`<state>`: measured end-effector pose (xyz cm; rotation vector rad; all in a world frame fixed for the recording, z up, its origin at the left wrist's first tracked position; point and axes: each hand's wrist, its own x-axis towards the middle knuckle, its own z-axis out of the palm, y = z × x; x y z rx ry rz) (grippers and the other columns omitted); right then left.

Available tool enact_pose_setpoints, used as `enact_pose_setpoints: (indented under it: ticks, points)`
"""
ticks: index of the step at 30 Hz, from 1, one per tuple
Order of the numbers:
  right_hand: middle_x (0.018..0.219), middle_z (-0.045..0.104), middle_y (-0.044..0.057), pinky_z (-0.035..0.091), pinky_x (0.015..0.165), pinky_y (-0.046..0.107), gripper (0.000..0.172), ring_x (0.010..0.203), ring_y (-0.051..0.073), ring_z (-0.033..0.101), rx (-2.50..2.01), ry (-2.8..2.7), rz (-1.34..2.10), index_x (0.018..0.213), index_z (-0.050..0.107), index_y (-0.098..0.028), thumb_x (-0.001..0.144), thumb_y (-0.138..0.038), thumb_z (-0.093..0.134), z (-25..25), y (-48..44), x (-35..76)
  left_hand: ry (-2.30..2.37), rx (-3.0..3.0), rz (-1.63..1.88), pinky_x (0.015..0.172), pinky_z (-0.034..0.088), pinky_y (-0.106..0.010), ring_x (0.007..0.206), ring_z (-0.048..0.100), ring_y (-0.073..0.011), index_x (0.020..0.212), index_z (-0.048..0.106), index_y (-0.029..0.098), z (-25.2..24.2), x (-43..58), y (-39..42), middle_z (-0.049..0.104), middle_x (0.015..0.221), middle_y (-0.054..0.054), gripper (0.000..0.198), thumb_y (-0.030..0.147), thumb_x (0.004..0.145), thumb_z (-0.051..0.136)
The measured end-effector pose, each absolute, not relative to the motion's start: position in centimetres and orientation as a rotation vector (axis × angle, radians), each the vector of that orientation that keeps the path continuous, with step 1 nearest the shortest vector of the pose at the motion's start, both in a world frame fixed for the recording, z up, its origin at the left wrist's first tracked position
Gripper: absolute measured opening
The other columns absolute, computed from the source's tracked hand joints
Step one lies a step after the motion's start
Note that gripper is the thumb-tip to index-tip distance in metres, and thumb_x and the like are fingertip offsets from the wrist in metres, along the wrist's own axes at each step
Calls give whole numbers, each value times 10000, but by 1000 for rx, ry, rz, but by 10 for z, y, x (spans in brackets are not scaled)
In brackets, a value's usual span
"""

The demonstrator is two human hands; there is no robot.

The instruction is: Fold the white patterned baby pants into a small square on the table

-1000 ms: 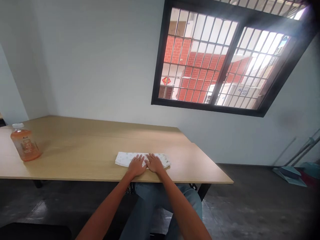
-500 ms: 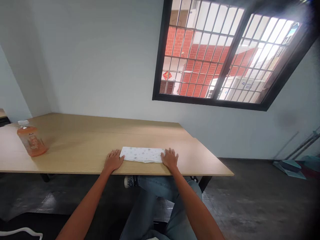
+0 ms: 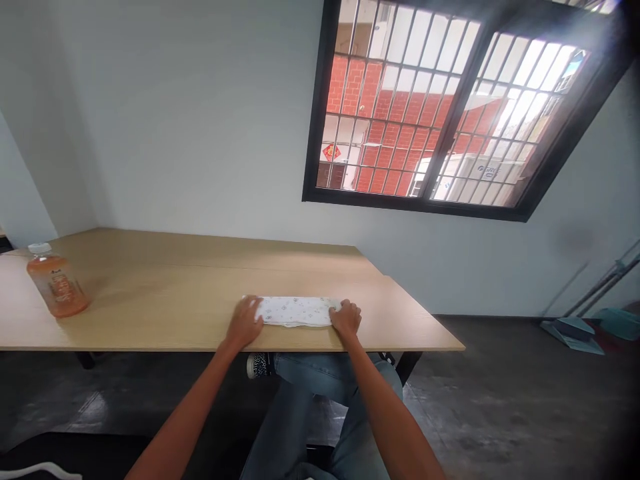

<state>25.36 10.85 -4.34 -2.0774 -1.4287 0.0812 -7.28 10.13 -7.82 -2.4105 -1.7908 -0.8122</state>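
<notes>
"Lying which way from the fingers is the cloth (image 3: 297,311)?"

"Between the two hands, flat on the bench (image 3: 165,300), near its front edge. Its long axis runs sideways, from the left hand (image 3: 243,321) at one end to the right hand (image 3: 346,319) at the other."

"Which hand is nearer?"

"Neither; each touches its own end."

"And the fingers, wide or narrow?"

"On the right hand they look curled in, rather narrow, with the thumb at the cloth. On the left hand they bend over the end, slightly blurred. Whether either set truly pinches the cloth cannot be told."

"What about edges?"

"The front edge runs parallel to the cloth, leaving only a narrow strip on the person's side. The right edge slants away, apart from the right hand."

"And room?"

"Mostly beyond and leftward: the bench reaches back to the wall (image 3: 200,133), and the bottle (image 3: 61,290) stands well apart, far left of the left hand."
</notes>
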Motion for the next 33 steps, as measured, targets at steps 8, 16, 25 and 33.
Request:
enact_pose_setpoints:
  ticks: [8, 16, 25, 33]
  points:
    - [1087, 675, 120, 500, 818, 305, 397, 981, 241, 663, -1897, -1371, 359, 1197, 552, -160, 825, -248, 658, -28, 109, 282, -1621, -2848, -599, 1254, 95, -516, 1519, 175, -341, 1523, 405, 127, -80, 48, 84, 290, 1612, -131, 668, 488, 961, 417]
    - [1038, 675, 112, 517, 713, 284, 429, 854, 207, 670, -1726, -1329, 416, 1180, 519, -145, 779, -214, 657, 30, 124, 280, -2017, -3025, -2269, 1264, 117, -419, 1497, 265, -289, 1313, 567, 149, -62, 71, 99, 448, 1518, -152, 591, 463, 815, 612]
    - [1118, 635, 94, 502, 813, 316, 607, 872, 189, 633, -1316, -1773, 484, 1318, 467, -154, 785, -313, 710, 0, 115, 107, -2130, -2670, -3083, 879, 563, -391, 960, 680, -261, 1082, 582, 117, -23, -19, 136, 671, 1015, -178, 690, 646, 956, 158]
    - [1227, 617, 137, 363, 1040, 465, 397, 1169, 299, 529, -1309, -2158, -19, 1211, 585, -142, 839, -265, 648, -62, 78, 123, -2409, -2622, -2449, 688, 534, -273, 734, 633, -181, 1118, 572, 151, -46, -44, 140, 650, 908, -76, 415, 307, 772, 740]
